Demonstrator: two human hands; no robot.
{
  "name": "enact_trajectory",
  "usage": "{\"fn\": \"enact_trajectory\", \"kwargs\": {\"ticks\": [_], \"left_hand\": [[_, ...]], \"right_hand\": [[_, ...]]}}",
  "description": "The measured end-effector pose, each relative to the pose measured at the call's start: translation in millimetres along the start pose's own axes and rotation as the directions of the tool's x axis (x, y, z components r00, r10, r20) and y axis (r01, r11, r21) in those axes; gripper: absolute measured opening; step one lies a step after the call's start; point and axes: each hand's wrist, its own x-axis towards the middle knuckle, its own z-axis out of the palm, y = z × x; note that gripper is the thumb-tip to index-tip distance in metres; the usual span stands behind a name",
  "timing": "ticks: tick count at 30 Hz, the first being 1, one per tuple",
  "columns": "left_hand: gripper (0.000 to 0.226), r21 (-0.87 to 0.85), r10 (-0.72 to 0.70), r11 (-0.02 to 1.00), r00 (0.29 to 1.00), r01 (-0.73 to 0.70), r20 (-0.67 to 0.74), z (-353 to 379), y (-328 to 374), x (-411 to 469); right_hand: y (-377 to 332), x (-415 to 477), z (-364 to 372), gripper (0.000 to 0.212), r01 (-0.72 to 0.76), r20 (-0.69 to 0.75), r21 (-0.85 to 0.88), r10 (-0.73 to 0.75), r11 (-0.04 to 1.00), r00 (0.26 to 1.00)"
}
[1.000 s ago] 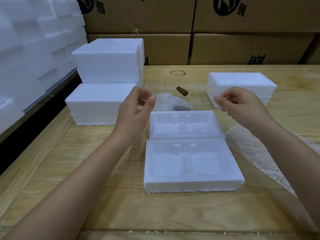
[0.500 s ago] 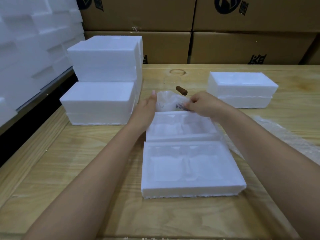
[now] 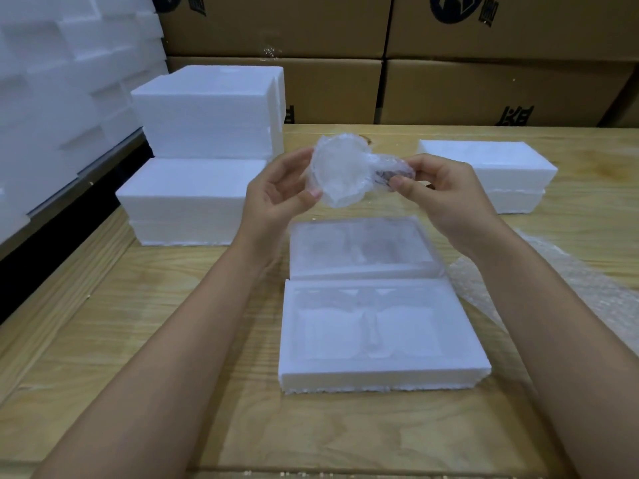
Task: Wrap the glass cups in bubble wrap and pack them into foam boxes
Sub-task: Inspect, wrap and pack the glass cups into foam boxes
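While the stacked foam boxes (image 3: 204, 150) stand at the far left of the wooden table (image 3: 345, 430), our left hand (image 3: 276, 198) is half curled, with thumb and fingers cupping the round end of the bubble-wrapped glass cup (image 3: 340, 171). We hold it in the air above the far half of the open foam box (image 3: 383, 378), touching neither half. Our right hand (image 3: 442, 195) pinches the narrow twisted end of the wrap between thumb and forefinger, where something dark shows through. Farther right lies a closed foam box (image 3: 484, 164), and nearer us a loose sheet of bubble wrap (image 3: 587, 299).
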Motion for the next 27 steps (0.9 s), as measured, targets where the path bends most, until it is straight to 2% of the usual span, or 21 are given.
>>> {"fn": "enact_trajectory", "kwargs": {"ticks": [6,13,20,23,27], "left_hand": [[0.042,0.034,-0.031,0.999,1.000,0.031,0.002,2.0,3.2,0.1],[0.033,-0.023,-0.119,0.993,0.993,0.120,0.023,1.9,7.3,5.2],[0.063,0.018,-0.187,0.982,0.967,0.186,0.171,-9.1,10.9,7.5],[0.057,0.022,-0.194,0.981,0.968,0.193,0.160,-9.5,14.6,7.6],[0.029,-0.010,-0.203,0.978,0.970,0.206,0.132,-8.9,20.1,7.4]], "right_hand": [[-1.1,-1.0,-2.9,0.024,0.019,0.020,0.058,-0.020,0.998,1.000],[-7.2,-3.1,-3.5,0.028,0.065,0.034,0.019,-0.066,0.998,0.997],[-0.7,-1.2,1.6,0.009,0.008,-0.043,0.001,-0.008,1.000,0.999],[1.3,-0.6,1.3,0.017,-0.034,-0.065,0.006,0.034,0.999,0.997],[0.3,-1.7,3.1,0.030,-0.085,-0.023,0.022,0.085,0.996,0.996]]}}
